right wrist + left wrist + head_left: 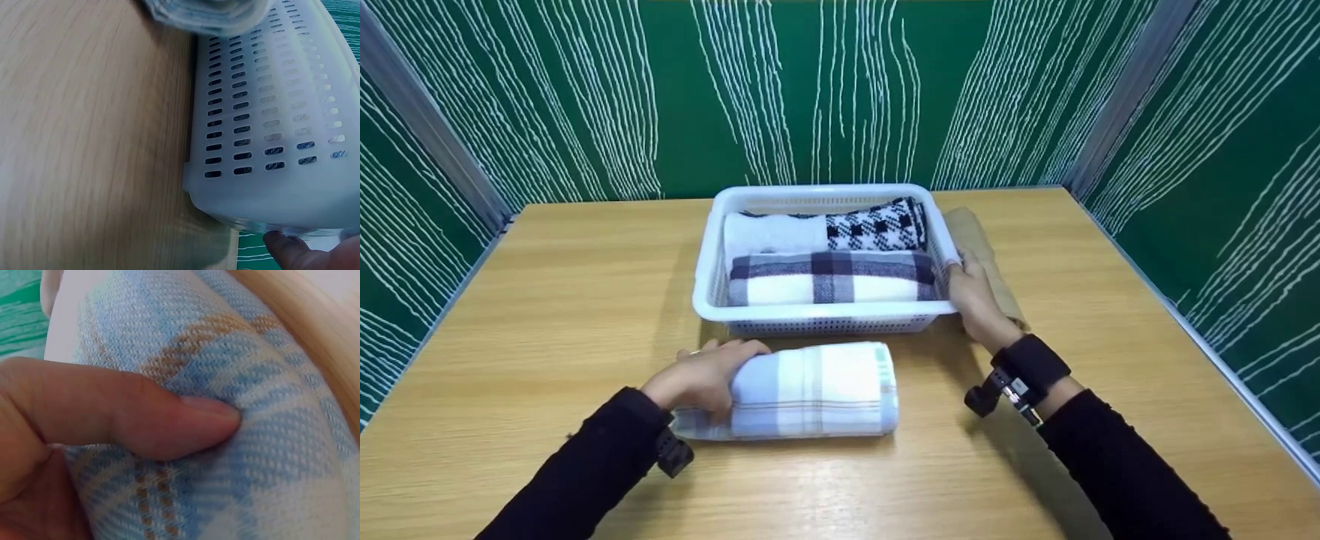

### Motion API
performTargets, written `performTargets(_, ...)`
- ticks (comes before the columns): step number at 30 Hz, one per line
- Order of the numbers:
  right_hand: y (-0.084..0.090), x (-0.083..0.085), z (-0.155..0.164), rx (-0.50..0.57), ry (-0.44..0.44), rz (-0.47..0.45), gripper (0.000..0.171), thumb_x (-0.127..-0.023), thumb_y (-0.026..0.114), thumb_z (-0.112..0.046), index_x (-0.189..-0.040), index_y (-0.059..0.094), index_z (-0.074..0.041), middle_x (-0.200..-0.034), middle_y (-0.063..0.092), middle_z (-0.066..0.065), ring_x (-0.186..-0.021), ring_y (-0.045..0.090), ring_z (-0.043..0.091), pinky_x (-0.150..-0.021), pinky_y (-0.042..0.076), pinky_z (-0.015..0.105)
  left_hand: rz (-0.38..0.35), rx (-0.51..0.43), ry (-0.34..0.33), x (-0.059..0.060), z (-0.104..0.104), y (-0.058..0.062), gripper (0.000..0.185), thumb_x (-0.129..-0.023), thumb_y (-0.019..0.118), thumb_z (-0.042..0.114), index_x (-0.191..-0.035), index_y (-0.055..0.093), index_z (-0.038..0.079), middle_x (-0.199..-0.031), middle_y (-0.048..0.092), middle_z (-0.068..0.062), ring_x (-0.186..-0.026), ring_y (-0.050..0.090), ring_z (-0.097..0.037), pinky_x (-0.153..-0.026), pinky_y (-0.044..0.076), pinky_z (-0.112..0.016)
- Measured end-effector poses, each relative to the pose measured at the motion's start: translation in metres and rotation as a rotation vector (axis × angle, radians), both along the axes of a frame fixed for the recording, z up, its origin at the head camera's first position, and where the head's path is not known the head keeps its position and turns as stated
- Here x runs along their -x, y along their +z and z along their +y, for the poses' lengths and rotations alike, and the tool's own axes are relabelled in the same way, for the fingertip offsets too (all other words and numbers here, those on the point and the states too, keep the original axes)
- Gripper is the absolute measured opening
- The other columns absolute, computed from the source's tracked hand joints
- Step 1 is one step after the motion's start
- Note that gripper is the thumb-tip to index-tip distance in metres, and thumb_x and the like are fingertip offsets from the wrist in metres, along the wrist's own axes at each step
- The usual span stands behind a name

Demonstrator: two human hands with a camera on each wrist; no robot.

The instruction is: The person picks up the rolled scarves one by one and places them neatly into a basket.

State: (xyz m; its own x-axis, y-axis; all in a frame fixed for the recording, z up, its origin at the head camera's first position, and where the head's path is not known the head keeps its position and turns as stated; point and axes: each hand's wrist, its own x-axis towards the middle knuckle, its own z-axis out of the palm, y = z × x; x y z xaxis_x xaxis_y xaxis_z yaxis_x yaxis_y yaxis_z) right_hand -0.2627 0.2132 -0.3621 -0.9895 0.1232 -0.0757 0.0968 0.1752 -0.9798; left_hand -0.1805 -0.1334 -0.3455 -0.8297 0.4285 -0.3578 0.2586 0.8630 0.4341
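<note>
Rolled towel [814, 390] gripped by left hand [701, 379]; right hand [976, 300] holds basket [817, 322].

The near end of the tan cloth [986, 259] is covered by the right hand [975, 300], and its left edge is hidden behind the white basket [817, 324]. In the right wrist view only a fingertip of that hand [292, 250] is seen, the rest being cut off at the bottom edge. The left hand's [701, 379] fingertips are hidden behind the rolled blue plaid towel [810, 390]. The white towel [772, 234] is partly covered by the black-and-white plaid towel [832, 279].
</note>
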Motion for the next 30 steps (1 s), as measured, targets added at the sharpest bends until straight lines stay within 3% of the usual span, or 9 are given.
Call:
performTargets(7,0.002,0.000,-0.001,-0.019,0.001,0.003,0.049,-0.103,0.022,-0.010,-0.151,0.015,-0.002,-0.147,0.030,0.021,-0.127,0.036,0.031,-0.105,0.032,0.038,0.010,0.015,-0.015,0.001,0.020,0.000,0.099,-0.046,0.073,-0.017,-0.133,0.049,0.024,-0.129,0.051,-0.003,-0.114,0.040,-0.030,-0.096,0.025,-0.066)
performTargets(18,-0.002,0.000,0.000,-0.052,-0.014,0.023,0.048,-0.103,0.024,-0.009,-0.150,0.019,0.001,-0.145,0.032,0.022,-0.127,0.035,0.029,-0.107,0.029,0.036,0.007,0.038,-0.012,0.001,0.039,0.001,0.102,-0.045,0.072,-0.020,-0.132,0.049,0.026,-0.126,0.051,-0.001,-0.114,0.040,-0.029,-0.093,0.029,-0.057)
performTargets(23,0.001,-0.001,0.001,-0.005,0.002,0.014,0.049,-0.103,0.024,-0.010,-0.150,0.017,0.000,-0.147,0.030,0.022,-0.129,0.034,0.029,-0.108,0.028,0.037,-0.003,0.026,-0.012,0.002,0.037,0.002,0.101,-0.046,0.074,-0.019,-0.133,0.049,0.027,-0.125,0.051,0.001,-0.112,0.039,-0.028,-0.095,0.029,-0.056)
performTargets(27,0.004,-0.004,0.005,0.070,0.032,-0.019,0.050,-0.103,0.025,-0.014,-0.151,0.016,-0.003,-0.148,0.027,0.022,-0.130,0.033,0.031,-0.108,0.028,0.039,0.008,-0.001,-0.056,0.001,0.030,0.004,0.102,-0.047,0.075,-0.018,-0.135,0.047,0.025,-0.129,0.050,-0.002,-0.116,0.038,-0.029,-0.096,0.027,-0.063)
performTargets(30,0.008,-0.011,0.009,0.148,0.064,-0.056,0.054,-0.103,0.025,-0.021,-0.152,0.010,-0.002,-0.150,0.021,0.024,-0.134,0.028,0.032,-0.110,0.026,0.040,-0.010,-0.073,-0.067,-0.001,0.020,0.005,0.104,-0.051,0.077,-0.016,-0.141,0.042,0.022,-0.137,0.043,-0.006,-0.123,0.033,-0.031,-0.095,0.034,-0.061)
